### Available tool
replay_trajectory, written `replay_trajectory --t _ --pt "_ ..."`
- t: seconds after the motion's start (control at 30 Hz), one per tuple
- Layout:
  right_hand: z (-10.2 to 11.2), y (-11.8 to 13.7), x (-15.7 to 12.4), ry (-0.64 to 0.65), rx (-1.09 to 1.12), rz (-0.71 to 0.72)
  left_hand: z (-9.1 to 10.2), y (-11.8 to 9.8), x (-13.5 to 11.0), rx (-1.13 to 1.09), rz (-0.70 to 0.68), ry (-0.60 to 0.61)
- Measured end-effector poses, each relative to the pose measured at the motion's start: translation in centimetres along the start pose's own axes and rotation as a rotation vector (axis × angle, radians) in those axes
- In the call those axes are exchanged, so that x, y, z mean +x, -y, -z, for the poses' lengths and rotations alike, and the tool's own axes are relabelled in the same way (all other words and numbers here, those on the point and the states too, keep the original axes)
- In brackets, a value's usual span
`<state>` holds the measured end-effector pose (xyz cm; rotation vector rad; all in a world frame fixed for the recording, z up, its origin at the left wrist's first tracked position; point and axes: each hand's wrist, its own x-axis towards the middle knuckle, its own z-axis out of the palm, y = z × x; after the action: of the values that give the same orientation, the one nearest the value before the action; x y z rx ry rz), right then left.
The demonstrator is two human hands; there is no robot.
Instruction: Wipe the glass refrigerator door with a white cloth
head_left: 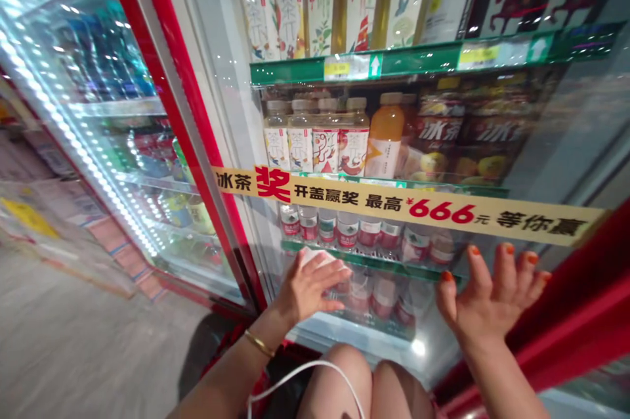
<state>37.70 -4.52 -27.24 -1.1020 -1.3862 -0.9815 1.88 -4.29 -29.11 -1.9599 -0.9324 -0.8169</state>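
My left hand is at the lower left of the glass door of a drinks cooler. Its fingers lie over a white tissue or cloth, which shows past the fingers and seems pressed to the glass. A gold bangle circles that wrist. On the right, my right hand is raised before the door with its fingers spread and nothing in it; whether it touches the glass I cannot tell. Between and above my hands runs a yellow printed strip across the door.
Behind the glass, shelves hold tea bottles, an orange drink bottle and small water bottles. Red door frames stand at both sides. Another lit cooler is at left. A white cable loops over my knees.
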Motion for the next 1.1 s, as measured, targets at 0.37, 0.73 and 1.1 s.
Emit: replay_trajectory --t 0.37,0.73,1.1 --pt "-0.4 0.2 -0.5 0.01 -0.03 -0.014 1.9 -0.7 8.0 0.052 0.148 -0.093" --pt "-0.5 0.8 -0.1 -0.004 -0.087 -0.006 3.2 1.7 11.8 0.039 0.522 -0.117" --pt "-0.4 1.0 0.0 -0.006 -0.108 0.013 2.6 1.2 9.9 0.062 0.349 -0.137"
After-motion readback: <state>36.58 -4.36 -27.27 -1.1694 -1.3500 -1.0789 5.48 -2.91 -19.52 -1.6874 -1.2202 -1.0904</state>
